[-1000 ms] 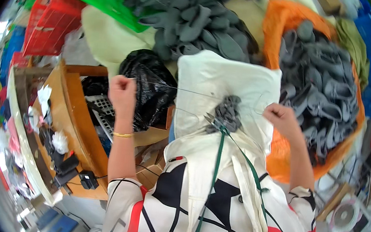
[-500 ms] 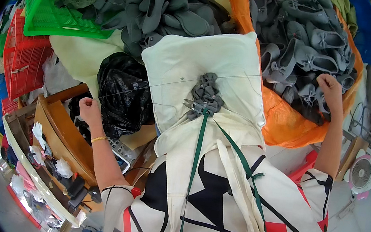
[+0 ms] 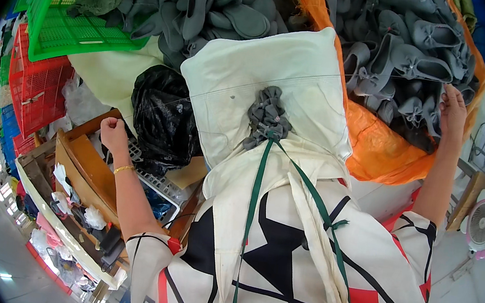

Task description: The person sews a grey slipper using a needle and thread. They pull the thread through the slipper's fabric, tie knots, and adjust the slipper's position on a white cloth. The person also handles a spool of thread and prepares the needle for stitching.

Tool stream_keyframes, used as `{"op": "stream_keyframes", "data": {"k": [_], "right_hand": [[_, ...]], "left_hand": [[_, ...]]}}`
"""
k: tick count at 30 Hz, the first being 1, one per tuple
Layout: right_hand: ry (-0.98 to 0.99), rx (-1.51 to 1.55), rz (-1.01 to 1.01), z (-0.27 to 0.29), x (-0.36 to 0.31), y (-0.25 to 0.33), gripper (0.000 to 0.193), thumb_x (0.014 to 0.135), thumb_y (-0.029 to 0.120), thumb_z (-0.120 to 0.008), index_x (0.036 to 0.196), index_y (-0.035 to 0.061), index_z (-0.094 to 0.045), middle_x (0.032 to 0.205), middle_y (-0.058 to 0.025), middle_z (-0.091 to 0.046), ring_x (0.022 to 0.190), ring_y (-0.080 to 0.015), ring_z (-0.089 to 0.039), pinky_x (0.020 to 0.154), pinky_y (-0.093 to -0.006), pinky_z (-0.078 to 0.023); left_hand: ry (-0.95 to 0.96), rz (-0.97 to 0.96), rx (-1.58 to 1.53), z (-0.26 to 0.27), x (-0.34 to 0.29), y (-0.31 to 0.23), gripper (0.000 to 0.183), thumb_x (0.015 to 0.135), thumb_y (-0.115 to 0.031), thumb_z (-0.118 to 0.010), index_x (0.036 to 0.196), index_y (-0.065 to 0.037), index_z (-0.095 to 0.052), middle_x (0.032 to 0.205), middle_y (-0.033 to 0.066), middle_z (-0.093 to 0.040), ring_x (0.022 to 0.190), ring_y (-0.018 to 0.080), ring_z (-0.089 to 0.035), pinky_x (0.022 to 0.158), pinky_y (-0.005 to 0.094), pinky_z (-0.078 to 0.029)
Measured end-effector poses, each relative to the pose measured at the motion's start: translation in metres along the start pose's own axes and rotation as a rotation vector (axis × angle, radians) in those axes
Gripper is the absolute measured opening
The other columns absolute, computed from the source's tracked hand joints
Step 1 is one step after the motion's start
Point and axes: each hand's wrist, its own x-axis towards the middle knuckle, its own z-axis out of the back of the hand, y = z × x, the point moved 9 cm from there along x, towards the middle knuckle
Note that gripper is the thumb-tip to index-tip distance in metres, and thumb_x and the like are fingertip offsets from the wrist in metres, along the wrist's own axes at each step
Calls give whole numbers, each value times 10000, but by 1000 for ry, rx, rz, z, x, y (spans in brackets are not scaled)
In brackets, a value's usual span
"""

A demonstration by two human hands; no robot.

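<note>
My left hand [image 3: 114, 135] is raised over the left side, beside the black plastic bag [image 3: 164, 121], with its fingers pinched together. My right hand [image 3: 453, 109] is up at the far right, pinching by the grey shoes [image 3: 422, 67]. A thin thread [image 3: 263, 84] runs between the two hands, over the white cushion [image 3: 313, 115] before me; it is faint near the left fingers. On the cushion lies a small heap of gathered grey fabric pieces [image 3: 268, 118], like little bows, where the green apron cord [image 3: 263, 166] starts.
An orange sack [image 3: 385, 148] holds the shoes at the right. More grey shoes [image 3: 249, 22] are piled at the back, beside a green basket [image 3: 75, 34]. A red crate [image 3: 36, 81] and a wooden drawer [image 3: 86, 162] stand left; a fan [image 3: 483, 223] stands right.
My hands have moved farther apart: the left to the left, the right to the right and slightly up. Pointed metal tips beside the grey pieces no longer show.
</note>
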Motion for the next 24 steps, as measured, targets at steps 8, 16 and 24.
{"op": "stream_keyframes", "data": {"k": [8, 16, 24], "right_hand": [[340, 1153, -8, -13, 0, 30, 183, 989, 153, -509, 854, 33, -537, 666, -10, -517, 619, -121, -491, 543, -247, -425], [281, 959, -103, -71, -26, 8, 154, 987, 145, -515, 879, 35, -519, 607, 18, -391, 556, -116, -372, 506, -248, -351], [548, 271, -120, -252, -112, -27, 141, 981, 135, -550, 1094, 52, -568, 732, 25, -508, 650, -74, -482, 590, -232, -418]], "left_hand": [[154, -259, 126, -45, -14, -62, 166, 793, -141, -684, 905, -32, -629, 818, 92, -651, 728, 224, -633, 724, 342, -515], [1022, -493, -265, -99, -211, -244, 145, 855, -198, -653, 897, -69, -702, 864, 93, -626, 743, 264, -623, 660, 365, -510], [979, -828, 87, -103, -249, -248, 86, 764, -146, -646, 784, -63, -641, 828, 111, -590, 825, 322, -608, 689, 421, -496]]}}
